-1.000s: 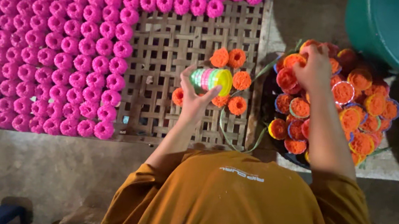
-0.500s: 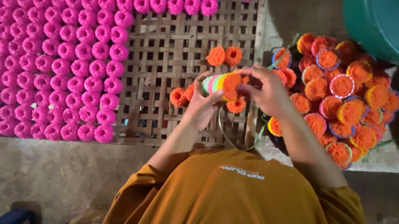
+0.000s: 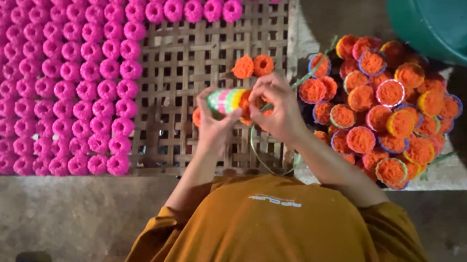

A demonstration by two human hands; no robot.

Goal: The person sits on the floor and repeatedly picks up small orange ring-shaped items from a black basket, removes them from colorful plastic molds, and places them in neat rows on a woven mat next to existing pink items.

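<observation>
The stack of pastel plastic cups [image 3: 226,101], at centre frame, is gripped in my closed left hand [image 3: 214,124]; my right hand [image 3: 275,109] pinches its orange-filled end. I should pull gently over the woven bamboo mat [image 3: 193,71].

Rows of pink puffs [image 3: 44,64] are laid across a woven bamboo tray [image 3: 194,66]. A green tub [image 3: 457,28] is set at upper right. Bare concrete floor [image 3: 53,221] is seen below.

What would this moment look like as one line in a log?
left hand: holds cup stack | right hand: at stack's orange end | below: woven tray | right: orange pile
</observation>
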